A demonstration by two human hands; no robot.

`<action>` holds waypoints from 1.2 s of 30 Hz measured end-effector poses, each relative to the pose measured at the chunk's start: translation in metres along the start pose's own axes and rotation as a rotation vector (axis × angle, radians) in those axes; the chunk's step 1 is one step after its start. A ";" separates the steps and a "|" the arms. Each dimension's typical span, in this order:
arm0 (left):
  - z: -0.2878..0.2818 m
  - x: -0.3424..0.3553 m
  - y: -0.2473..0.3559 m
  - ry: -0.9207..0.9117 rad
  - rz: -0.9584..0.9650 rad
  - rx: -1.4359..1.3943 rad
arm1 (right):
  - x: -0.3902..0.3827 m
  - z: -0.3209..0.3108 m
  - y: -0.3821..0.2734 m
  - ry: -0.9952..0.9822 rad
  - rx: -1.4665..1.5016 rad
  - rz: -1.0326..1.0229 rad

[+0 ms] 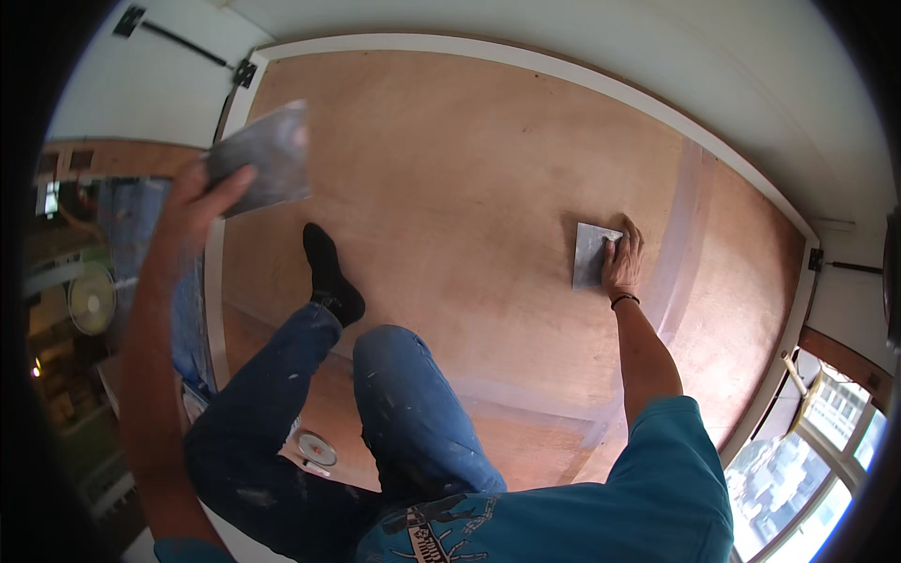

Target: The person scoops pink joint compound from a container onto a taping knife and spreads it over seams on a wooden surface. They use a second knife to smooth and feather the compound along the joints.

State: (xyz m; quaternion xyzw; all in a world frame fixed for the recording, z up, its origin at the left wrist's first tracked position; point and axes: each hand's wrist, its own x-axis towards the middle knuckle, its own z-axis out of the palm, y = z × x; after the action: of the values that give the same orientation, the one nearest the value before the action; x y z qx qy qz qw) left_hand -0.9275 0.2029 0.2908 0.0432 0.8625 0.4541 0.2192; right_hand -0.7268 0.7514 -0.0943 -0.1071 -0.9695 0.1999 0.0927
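My left hand [199,199] is raised at the panel's left edge. Its fingers grip a broad, flat grey metal scraper plate [274,155], slightly blurred, which is clear of the wood. Farther right, my right hand [624,261] holds a smaller square metal scraper [588,255], thumb on its face. That blade is against, or very close to, the brown plywood panel [450,178]. To the right of this hand, a pale, greyish band of filler [682,225] runs along the panel. Another pale band [526,398] crosses it near my knees.
A white raised frame [450,42] borders the panel. Gas struts [183,42] are fixed at its left and right sides. My black-socked foot [330,272] rests on the wood. A round tin or lid [316,448] lies beside my leg. Windows [798,469] stand lower right, a fan [92,298] lower left.
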 end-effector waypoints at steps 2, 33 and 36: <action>0.100 0.104 0.007 -0.058 0.213 0.228 | -0.001 0.006 0.007 -0.048 -0.011 0.030; 0.369 0.368 -0.053 -0.052 0.569 1.018 | 0.014 -0.005 0.000 -0.185 0.055 0.124; 0.372 0.354 -0.065 -0.034 0.641 1.170 | 0.011 -0.004 -0.003 -0.146 0.046 0.117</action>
State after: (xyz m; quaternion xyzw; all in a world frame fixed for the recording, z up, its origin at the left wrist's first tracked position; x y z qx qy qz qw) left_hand -1.0833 0.5465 -0.0639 0.4163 0.9076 -0.0466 0.0275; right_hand -0.7374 0.7531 -0.0875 -0.1465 -0.9609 0.2345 0.0124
